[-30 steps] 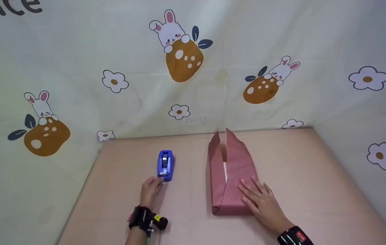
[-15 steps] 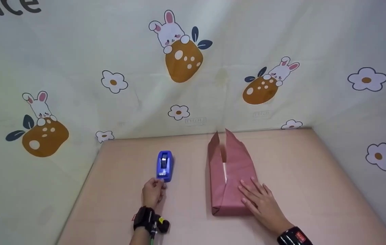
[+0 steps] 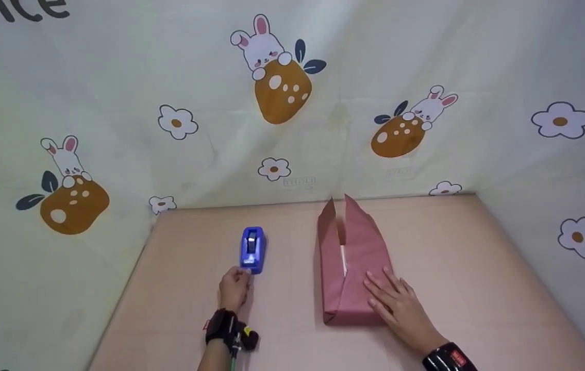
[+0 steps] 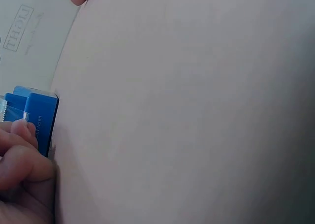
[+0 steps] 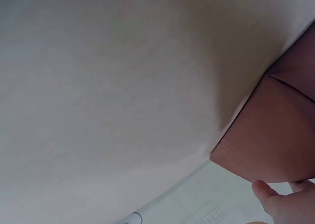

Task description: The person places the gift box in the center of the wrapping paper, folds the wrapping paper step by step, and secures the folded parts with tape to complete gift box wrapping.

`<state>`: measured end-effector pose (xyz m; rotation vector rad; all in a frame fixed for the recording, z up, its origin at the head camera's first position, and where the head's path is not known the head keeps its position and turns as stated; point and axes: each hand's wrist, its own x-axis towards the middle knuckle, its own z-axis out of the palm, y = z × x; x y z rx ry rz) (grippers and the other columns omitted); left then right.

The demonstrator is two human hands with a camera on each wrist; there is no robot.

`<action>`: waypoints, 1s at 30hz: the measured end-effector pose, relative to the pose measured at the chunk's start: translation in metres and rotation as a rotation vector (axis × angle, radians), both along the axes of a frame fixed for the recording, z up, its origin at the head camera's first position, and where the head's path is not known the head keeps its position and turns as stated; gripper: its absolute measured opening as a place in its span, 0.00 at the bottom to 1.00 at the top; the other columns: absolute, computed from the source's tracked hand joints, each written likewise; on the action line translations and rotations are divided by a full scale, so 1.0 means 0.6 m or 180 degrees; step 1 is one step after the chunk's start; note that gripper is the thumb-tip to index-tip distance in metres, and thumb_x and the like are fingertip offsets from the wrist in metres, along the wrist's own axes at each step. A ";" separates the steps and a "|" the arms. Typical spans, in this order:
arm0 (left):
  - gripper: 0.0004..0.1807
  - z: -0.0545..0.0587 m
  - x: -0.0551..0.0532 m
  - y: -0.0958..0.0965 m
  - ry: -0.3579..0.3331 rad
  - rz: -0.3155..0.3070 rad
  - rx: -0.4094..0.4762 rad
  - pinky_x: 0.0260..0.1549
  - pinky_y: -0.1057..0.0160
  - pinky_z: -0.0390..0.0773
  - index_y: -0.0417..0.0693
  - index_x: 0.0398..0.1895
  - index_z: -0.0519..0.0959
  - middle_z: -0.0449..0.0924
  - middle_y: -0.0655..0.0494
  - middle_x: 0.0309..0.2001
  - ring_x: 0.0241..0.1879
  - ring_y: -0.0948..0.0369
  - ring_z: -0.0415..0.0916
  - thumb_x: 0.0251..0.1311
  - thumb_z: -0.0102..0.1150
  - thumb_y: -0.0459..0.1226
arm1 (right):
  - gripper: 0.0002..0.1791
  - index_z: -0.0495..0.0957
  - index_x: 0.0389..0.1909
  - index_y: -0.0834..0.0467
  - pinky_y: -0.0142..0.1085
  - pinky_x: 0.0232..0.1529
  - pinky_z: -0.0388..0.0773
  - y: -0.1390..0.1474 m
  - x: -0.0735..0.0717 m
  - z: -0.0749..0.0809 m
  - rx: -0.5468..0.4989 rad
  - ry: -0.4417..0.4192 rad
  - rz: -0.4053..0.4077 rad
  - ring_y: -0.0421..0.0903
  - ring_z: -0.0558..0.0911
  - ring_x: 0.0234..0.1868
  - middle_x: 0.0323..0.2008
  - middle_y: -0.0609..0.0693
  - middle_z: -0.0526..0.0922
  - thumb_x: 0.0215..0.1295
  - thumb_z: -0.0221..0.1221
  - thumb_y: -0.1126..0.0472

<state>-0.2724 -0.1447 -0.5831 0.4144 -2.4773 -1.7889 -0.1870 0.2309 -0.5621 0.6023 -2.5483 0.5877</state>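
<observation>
My left hand (image 3: 234,288) is at the near end of a blue tape dispenser (image 3: 252,257). In the left wrist view, its thumb and curled fingers (image 4: 27,160) pinch the end of a strip of clear tape (image 4: 18,114) at the dispenser's toothed edge. My right hand (image 3: 403,312) lies with straight, spread fingers on a package in dusky-pink wrapping paper (image 3: 341,304). The paper's far end stands up in two pointed flaps, and a white strip shows through a gap in the paper on top. The right wrist view shows the package's side (image 5: 266,130) and a thumb (image 5: 266,192).
Both things stand on a pale pink table (image 3: 292,340), the dispenser left of the package with bare tabletop between them. A pale curtain (image 3: 210,77) printed with rabbits and flowers hangs behind the table and along both sides.
My left wrist has swung slightly to the right while the fingers stay at the dispenser's near end. The right hand and the package keep their places; the head view shifts a little.
</observation>
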 end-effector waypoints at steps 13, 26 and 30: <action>0.08 0.001 0.003 -0.001 0.0056 -0.0027 0.0117 0.08 0.70 0.60 0.39 0.33 0.73 0.68 0.57 0.17 0.10 0.65 0.59 0.63 0.50 0.37 | 0.23 0.74 0.58 0.47 0.63 0.56 0.63 0.001 0.001 0.000 -0.0041 -0.0010 0.0002 0.58 0.64 0.67 0.62 0.44 0.72 0.60 0.60 0.54; 0.07 -0.007 -0.004 -0.001 0.0140 -0.0019 -0.0341 0.08 0.69 0.62 0.39 0.28 0.72 0.67 0.58 0.15 0.10 0.65 0.62 0.62 0.49 0.33 | 0.24 0.73 0.59 0.48 0.63 0.57 0.61 -0.001 0.000 0.004 -0.0004 -0.0057 -0.0010 0.58 0.63 0.67 0.62 0.44 0.71 0.60 0.59 0.53; 0.07 -0.005 0.002 -0.005 0.0127 -0.0067 -0.0328 0.08 0.70 0.62 0.39 0.28 0.73 0.67 0.59 0.15 0.10 0.65 0.62 0.62 0.50 0.33 | 0.23 0.74 0.58 0.48 0.63 0.57 0.62 -0.002 0.001 0.002 0.0007 0.0011 0.0016 0.58 0.64 0.66 0.62 0.44 0.72 0.60 0.59 0.54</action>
